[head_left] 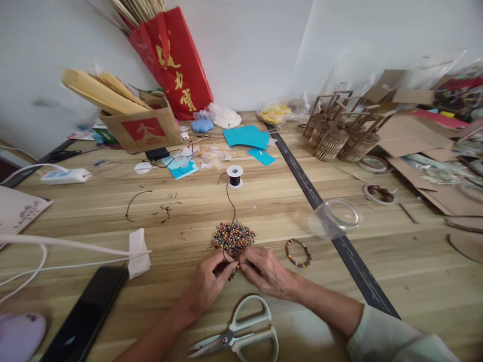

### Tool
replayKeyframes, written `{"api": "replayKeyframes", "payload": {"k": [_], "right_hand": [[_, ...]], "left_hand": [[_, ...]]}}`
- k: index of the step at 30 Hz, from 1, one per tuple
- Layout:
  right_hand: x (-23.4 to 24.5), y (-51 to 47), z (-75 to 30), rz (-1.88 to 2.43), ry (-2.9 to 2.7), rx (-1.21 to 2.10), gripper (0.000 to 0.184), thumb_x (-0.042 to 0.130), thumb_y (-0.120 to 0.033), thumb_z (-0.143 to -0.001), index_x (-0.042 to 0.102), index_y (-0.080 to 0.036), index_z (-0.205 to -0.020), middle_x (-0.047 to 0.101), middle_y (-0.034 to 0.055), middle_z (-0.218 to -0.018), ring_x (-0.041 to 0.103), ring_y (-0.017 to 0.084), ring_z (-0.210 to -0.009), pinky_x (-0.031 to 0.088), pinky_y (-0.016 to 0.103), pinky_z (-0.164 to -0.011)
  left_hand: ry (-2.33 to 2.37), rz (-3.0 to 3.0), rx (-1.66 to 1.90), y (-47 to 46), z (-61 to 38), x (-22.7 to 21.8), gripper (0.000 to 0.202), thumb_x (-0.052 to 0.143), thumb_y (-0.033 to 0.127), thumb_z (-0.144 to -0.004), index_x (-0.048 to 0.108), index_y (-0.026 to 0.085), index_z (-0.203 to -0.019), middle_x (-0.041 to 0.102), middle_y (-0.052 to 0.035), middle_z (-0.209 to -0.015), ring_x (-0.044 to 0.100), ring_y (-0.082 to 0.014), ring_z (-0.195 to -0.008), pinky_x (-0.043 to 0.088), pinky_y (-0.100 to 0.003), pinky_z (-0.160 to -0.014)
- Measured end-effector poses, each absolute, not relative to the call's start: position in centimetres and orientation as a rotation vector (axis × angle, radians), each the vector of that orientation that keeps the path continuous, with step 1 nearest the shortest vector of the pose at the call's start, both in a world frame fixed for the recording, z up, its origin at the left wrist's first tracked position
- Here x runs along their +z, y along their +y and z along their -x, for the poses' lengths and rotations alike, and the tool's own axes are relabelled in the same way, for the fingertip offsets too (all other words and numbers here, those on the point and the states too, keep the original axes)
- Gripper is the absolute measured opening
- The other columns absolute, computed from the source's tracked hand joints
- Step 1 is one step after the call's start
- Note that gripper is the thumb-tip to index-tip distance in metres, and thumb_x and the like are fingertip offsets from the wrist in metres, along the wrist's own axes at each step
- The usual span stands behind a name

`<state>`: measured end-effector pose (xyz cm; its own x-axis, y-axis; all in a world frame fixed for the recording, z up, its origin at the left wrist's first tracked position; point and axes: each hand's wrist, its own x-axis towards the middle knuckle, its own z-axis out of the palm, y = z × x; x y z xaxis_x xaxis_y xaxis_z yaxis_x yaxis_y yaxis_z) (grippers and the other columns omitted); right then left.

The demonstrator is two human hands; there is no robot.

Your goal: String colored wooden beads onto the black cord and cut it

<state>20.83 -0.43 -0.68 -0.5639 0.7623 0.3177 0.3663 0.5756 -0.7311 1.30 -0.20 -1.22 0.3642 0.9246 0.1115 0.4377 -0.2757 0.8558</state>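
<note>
My left hand (209,282) and my right hand (266,272) meet at the near edge of a pile of small coloured beads (233,238) on the wooden table (264,211). Both hands pinch a thin black cord (229,198) with a few beads strung on it between the fingertips. The cord runs back to a small spool (234,176) farther up the table. A finished beaded bracelet (298,252) lies just right of my right hand. White-handled scissors (238,334) lie close below my hands.
A clear jar (337,216) lies on its side to the right. A black phone (85,317) and white cables (56,246) are at the left. Blue paper pieces (247,137), a cardboard box (141,125), a red bag (171,60) and wooden baskets (339,136) stand at the back.
</note>
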Motion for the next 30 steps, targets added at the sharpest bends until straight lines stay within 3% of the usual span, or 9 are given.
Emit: {"api": "replayKeyframes", "payload": {"k": [7,14,30], "right_hand": [[-0.66,-0.42,-20.85,0.886,-2.164,0.806,0.011,0.042,-0.013,-0.092,0.048,-0.019,-0.086,0.053,0.0013,-0.074,0.047,0.013,-0.064,0.037,0.022,-0.061],[-1.11,-0.51,-20.76,0.906,-2.127,0.805,0.011,0.042,-0.014,-0.094,0.049,-0.019,-0.088,0.056,0.0030,-0.078,0.052,0.014,-0.070,0.039,0.023,-0.065],[-1.47,-0.55,-20.57,0.963,-2.157,0.804,0.012,0.049,-0.017,-0.090,0.049,-0.018,-0.079,0.052,-0.0009,-0.067,0.044,0.011,-0.057,0.031,0.022,-0.055]], "left_hand": [[1.145,-2.124,0.835,-0.46,-1.18,-0.99,0.021,0.053,0.024,-0.091,0.062,0.016,-0.074,0.061,-0.0010,-0.067,0.056,-0.0131,-0.064,0.044,-0.022,-0.063],[1.076,-2.212,0.897,-0.32,-1.11,-1.15,0.013,0.055,0.020,-0.089,0.062,0.016,-0.079,0.062,-0.0019,-0.071,0.058,-0.0139,-0.068,0.045,-0.022,-0.065],[1.055,-2.269,0.918,-0.10,-1.17,-1.58,0.015,0.052,0.014,-0.089,0.060,0.017,-0.077,0.060,-0.0014,-0.069,0.057,-0.0130,-0.066,0.045,-0.021,-0.063]]}}
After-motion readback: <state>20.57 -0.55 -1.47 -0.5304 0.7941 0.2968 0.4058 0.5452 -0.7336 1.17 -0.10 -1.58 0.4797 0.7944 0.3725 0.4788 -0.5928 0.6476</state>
